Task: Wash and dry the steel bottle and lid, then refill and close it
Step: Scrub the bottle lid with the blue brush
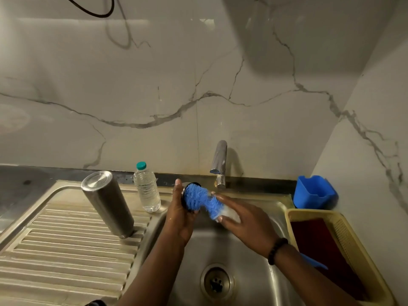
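The steel bottle (107,203) stands upside down on the ribbed drainboard (61,244), left of the sink. Over the basin, my left hand (180,215) grips the dark round lid (187,198), held on edge. My right hand (239,219) holds a blue bristle brush (202,199) by its handle, and the bristles press into the lid's inner side. The brush's blue handle end (313,261) sticks out behind my right wrist.
A plastic water bottle (146,188) with a teal cap stands on the sink's back rim. The tap (219,162) is above my hands. A blue holder (313,192) sits at the right corner. A yellow basket (344,237) holds a dark red cloth. The drain (216,282) lies below.
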